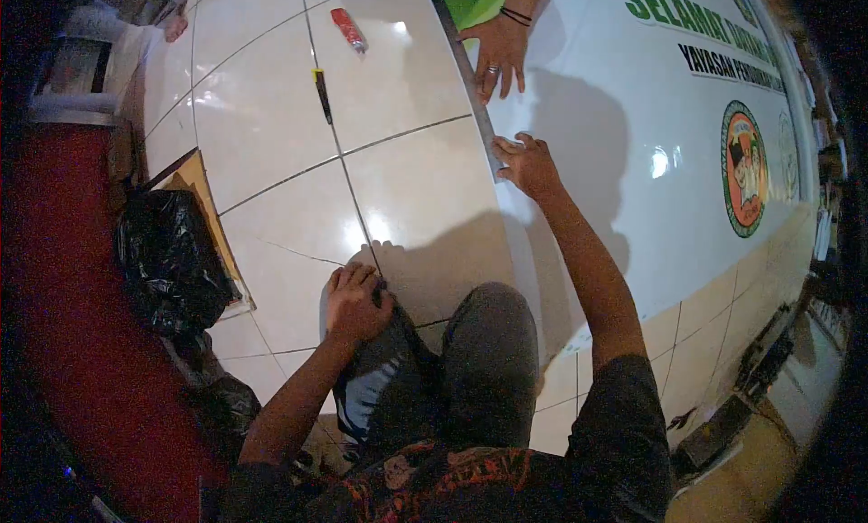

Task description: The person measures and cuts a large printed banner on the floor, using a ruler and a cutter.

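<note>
My right hand (529, 166) presses down with its fingers spread over the lower end of a long grey straightedge (485, 125). That straightedge lies along the left edge of a white printed banner (579, 116) on the floor. My left hand (357, 301) rests on my knee with its fingers laid over it, holding nothing that shows. Just above my right hand, another person's hand (500, 57), with a ring and dark wristbands, spreads over the straightedge and the banner edge.
On the tiles (262, 98) lie a black and yellow cutter knife (323, 96) and a red tube (347, 30). A black plastic bag (172, 261) sits at the left, by a red surface (72, 297). Green material (470, 3) lies under the other person's arm. Dark items line the right side.
</note>
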Demonstrator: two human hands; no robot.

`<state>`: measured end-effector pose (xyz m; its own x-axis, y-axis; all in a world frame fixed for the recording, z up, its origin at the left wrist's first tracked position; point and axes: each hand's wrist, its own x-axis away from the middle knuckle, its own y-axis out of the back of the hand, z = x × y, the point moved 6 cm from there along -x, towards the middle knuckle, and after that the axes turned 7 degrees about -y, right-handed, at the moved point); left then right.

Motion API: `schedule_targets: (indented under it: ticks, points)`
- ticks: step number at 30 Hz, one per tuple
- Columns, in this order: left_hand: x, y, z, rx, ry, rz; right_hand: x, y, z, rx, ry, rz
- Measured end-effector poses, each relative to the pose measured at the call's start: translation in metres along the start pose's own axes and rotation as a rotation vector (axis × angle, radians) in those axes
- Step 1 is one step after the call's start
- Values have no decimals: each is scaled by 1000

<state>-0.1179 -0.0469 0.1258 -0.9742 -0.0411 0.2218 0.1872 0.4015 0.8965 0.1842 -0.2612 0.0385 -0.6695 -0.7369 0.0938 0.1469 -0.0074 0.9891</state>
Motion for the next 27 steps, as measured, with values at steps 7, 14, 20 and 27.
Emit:
schedule_targets:
  ticks: [7,14,20,27]
  points:
    - [-4,7,-6,-4,-38,-49,-8,-7,6,200,-70,115]
    - [-1,3,-5,-20,-60,-77,-13,-10,4,167,-6,104]
    - [-2,6,-9,-49,-72,-112,-15,-15,1,148,-35,204]
    - [-6,8,-12,-15,-75,-117,-8,-24,0,146,32,-104]
